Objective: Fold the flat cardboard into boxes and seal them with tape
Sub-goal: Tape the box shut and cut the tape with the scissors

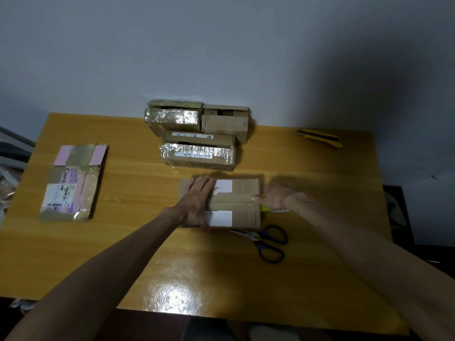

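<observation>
Cardboard box (236, 200) at centre of table (98, 242), long axis and seam between its 2 flaps running left-right; left hand (197, 203) presses the left end with straight fingers, right hand (273, 196) at the seam's right end, thumb on it, fingers curled round yellow tape dispenser (264, 208), so tape likely runs leftward.

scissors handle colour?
Dark blue handles on the scissors; head view.

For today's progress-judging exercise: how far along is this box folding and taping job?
Done: stacked boxes at the back, several shiny with tape. In hand: the left hand presses flat on a folded box whose centre seam looks untaped; the right hand covers a yellow item at its end. Left: the flat cardboard lying far left.
</observation>
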